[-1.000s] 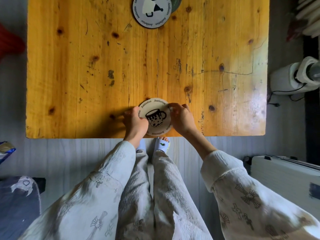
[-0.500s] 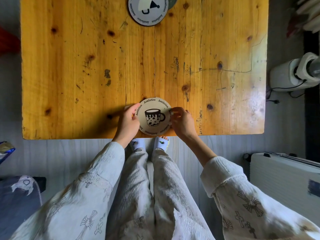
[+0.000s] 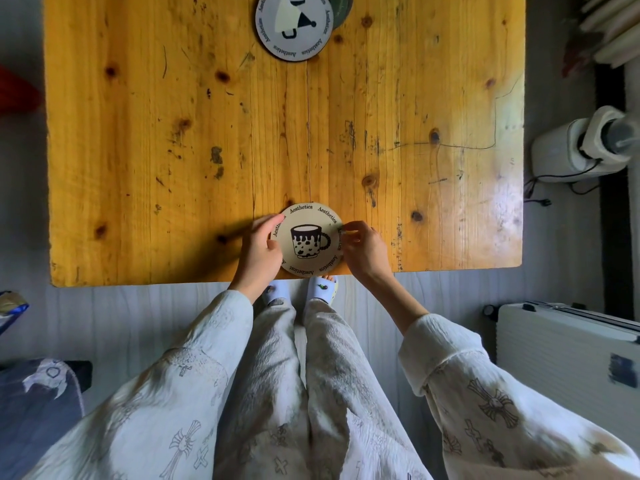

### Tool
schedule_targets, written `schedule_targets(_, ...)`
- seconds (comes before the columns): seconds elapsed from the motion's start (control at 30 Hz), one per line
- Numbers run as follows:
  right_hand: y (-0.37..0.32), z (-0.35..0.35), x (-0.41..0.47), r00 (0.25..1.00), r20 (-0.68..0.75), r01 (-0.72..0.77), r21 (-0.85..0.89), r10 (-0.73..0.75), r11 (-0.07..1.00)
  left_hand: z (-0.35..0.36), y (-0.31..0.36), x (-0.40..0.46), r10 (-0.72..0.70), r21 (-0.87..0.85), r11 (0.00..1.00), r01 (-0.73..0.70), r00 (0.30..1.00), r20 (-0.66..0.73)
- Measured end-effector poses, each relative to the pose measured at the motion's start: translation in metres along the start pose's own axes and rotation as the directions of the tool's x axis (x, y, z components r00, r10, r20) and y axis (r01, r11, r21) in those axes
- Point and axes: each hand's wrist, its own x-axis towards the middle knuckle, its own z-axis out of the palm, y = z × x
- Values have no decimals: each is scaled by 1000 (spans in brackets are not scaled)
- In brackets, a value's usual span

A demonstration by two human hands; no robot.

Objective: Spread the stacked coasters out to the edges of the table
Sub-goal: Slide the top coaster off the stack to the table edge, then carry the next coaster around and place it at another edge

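Note:
A cream round coaster [image 3: 309,239] printed with a spotted mug lies on the wooden table [image 3: 173,150] at its near edge. My left hand [image 3: 259,252] curls around the coaster's left rim, fingers over its edge. My right hand [image 3: 364,251] pinches the right rim with its fingertips. At the table's far edge lies a grey coaster [image 3: 294,26] with a cup drawing. A dark green coaster [image 3: 343,6] peeks out from under its right side.
Right of the table stand a white appliance [image 3: 581,147] with a cord and a white case [image 3: 568,348] on the floor. A dark cushion [image 3: 34,407] lies at the lower left. My legs and slippers [image 3: 322,289] are just below the table's near edge.
The mug coaster has turned so the mug stands upright. My left hand slid from over its lower left to its left rim. The right hand stays at the right rim.

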Motion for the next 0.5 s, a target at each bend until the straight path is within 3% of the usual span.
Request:
schedule_targets(0.27, -6, -11, -1, 1000, 31, 3, -122, 1, 993, -19, 10, 2, 104, 205, 972, -112, 993, 46)
schedule_targets(0.37, -19, -23, 6, 999, -16, 38, -179, -41, 983, -35, 17, 15, 185, 346, 918, -192, 981, 53)
schedule_targets(0.5, -51, -36, 25, 990, -78, 102, -208, -121, 973, -56, 28, 48, 176, 531, 821, -207, 978, 111)
